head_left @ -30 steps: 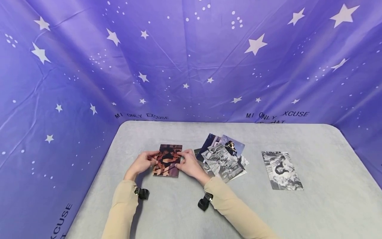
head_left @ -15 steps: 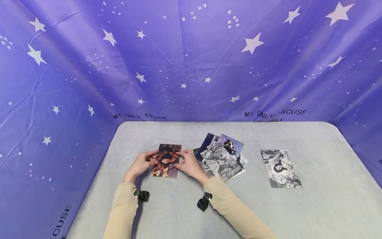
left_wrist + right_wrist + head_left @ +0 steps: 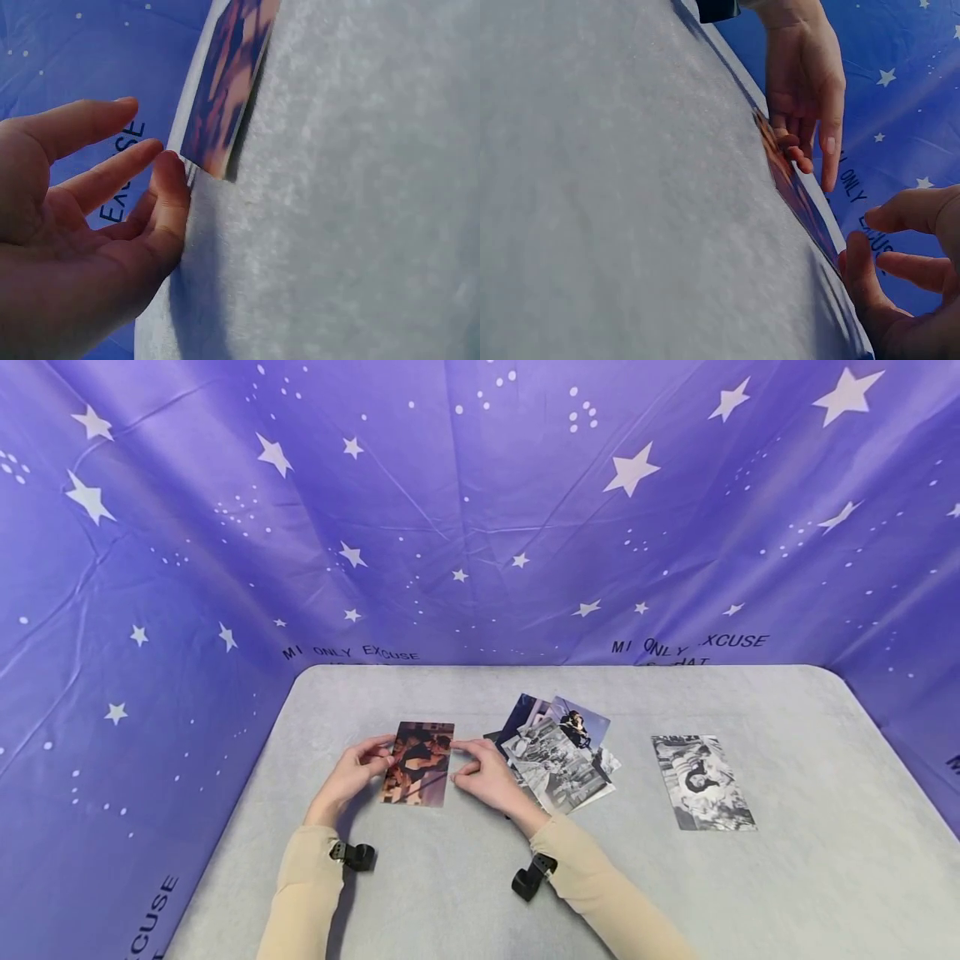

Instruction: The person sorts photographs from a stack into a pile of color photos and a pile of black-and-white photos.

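Observation:
A warm-toned photo print (image 3: 417, 764) lies on the grey tabletop between both hands in the head view. My left hand (image 3: 351, 781) is at its left edge, fingers loosely bent. In the left wrist view the left hand (image 3: 97, 195) has thumb and forefinger apart, just short of the print's (image 3: 229, 90) corner. Beyond the right edge is my right hand (image 3: 493, 779), thumb and forefinger spread. The right wrist view shows the right hand (image 3: 911, 274) beside the print's (image 3: 799, 191) near end, with the left hand (image 3: 806, 82) at the other end. Neither hand pinches anything.
Several overlapping photo prints (image 3: 558, 768) form a loose fan right beside the right hand. One black-and-white photo (image 3: 702, 781) lies alone farther right. A purple star-patterned cloth (image 3: 465, 527) hangs behind and along the sides of the grey table (image 3: 817, 860).
The right hand has let go of the print's right edge and drawn slightly right. The left fingers have loosened at the left edge. The print stays in place.

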Motion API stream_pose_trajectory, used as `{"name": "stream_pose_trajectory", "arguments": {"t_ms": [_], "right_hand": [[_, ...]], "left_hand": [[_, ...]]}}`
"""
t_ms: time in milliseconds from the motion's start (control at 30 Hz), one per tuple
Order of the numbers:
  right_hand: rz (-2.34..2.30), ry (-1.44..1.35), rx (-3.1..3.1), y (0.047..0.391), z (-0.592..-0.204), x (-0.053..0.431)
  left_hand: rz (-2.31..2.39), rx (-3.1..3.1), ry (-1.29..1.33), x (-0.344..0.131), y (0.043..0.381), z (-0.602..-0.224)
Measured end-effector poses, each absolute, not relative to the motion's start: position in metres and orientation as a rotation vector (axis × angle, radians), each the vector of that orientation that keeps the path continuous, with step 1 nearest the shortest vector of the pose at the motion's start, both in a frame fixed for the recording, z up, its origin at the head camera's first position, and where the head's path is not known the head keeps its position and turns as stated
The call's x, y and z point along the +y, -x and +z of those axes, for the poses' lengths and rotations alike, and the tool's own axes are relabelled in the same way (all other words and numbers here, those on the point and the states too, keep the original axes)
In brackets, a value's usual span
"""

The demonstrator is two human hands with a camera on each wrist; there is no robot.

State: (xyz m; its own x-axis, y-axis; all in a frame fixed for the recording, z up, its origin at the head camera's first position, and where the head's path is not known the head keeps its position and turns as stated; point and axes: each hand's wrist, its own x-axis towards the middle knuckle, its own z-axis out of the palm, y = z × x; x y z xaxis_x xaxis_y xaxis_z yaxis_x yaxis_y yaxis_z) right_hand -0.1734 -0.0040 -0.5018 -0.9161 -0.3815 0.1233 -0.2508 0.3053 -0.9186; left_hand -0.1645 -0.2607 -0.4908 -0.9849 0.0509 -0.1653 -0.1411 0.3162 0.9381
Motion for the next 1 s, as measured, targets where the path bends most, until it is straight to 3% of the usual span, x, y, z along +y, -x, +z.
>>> {"name": "stream_pose_trajectory", "arguments": {"t_ms": [1000], "right_hand": [[-1.707,0.464,2.476,0.18,-0.486,0.094]], "left_hand": [[1.914,2.217,-0.037,-0.224,0.148,-0.482]]}}
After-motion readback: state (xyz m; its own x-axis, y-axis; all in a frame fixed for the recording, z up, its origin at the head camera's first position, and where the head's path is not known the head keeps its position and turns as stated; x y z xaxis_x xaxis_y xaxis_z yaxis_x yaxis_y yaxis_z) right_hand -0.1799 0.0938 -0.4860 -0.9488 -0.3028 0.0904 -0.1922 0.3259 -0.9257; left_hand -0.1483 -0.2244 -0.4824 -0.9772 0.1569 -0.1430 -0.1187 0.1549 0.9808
